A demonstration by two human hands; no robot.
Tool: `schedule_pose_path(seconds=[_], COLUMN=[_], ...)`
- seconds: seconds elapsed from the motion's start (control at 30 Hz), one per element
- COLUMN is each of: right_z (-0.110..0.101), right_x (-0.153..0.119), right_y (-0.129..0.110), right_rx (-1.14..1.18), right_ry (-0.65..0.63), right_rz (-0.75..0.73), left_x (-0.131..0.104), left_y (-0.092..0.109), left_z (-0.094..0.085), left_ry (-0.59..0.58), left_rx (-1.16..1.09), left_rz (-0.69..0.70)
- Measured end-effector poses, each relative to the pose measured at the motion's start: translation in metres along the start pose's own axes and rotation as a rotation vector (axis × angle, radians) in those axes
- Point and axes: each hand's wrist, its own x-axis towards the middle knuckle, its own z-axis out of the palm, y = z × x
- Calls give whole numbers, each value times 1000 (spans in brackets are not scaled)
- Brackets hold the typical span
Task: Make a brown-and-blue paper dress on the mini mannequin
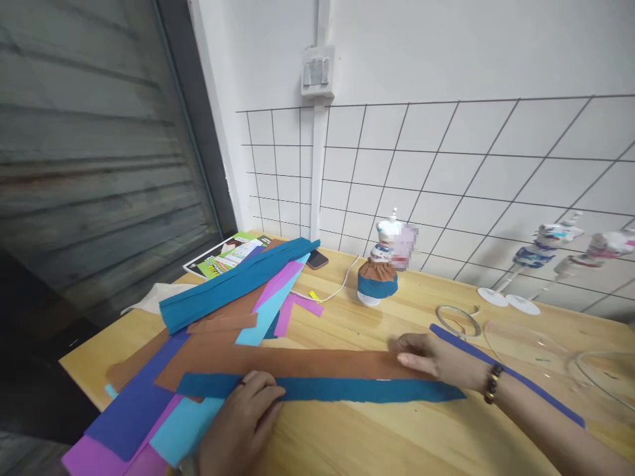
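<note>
A long brown strip [327,362], of paper or cloth, lies across the table with a narrower teal strip [342,390] along its near edge. My left hand [251,413] is on the teal strip near its left part, its bent fingers close together and pressing down. At the right end of the brown strip is my right hand [429,360], with thumb and curled fingers closed on its edge; the fingertips are partly hidden. Beyond the strips stands a small dress form [389,231] wearing a gathered brown and teal skirt [378,281].
Coloured sheets, among them a folded teal piece [238,281] and a dark blue one [133,403], pile up at the left. A phone [317,259] and white cable [342,285] lie behind. Rightward are a blue strip [516,380], a coil [459,320] and two more dress forms.
</note>
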Motion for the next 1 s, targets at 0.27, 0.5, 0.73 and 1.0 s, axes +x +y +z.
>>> schedule_pose_path(seconds=[0.27,0.5,0.73,1.0], right_z=[5,0,-3,5], right_x=[-30,-34,-29,-29], right_y=[8,2,2,-2], right_rx=[-8,8,-6,-98], right_ry=[-48,19,3,-2], right_rz=[75,90,94,123], left_x=[3,7,5,0], left_y=[-40,-95,-115,-100], left_z=[-35,-57,-71,-85], left_ry=[213,117,50,-68], left_rx=[110,208,200,-175], left_rz=[-137,-200,-249,-244])
